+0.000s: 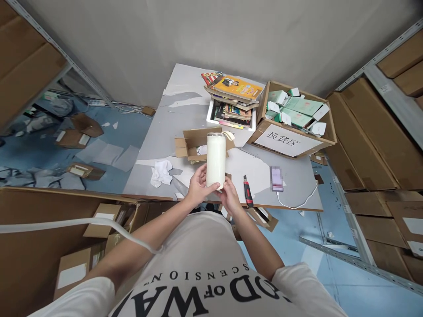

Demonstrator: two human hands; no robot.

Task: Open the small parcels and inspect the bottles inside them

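A cream-white insulated bottle (216,158) with a metal ring near its top and a strap loop stands upright between my two hands over the front of the table. My left hand (200,187) wraps the lower left side, its thumb across the front. Fingers of my right hand (229,194) grip the bottom right. Just behind the bottle is an open small cardboard box (194,137) with something white inside. A red and black utility knife (247,192) lies to the right of my right hand. Crumpled white paper or cloth (161,172) rests to the left.
On the grey table (148,143), a white bin (209,115) holds stacked books (241,89). Beside it stands a large cardboard box (262,119) of green-and-white cartons (302,108). A phone (276,179) lies right with its cable. Shelves of boxes (366,132) flank the table.
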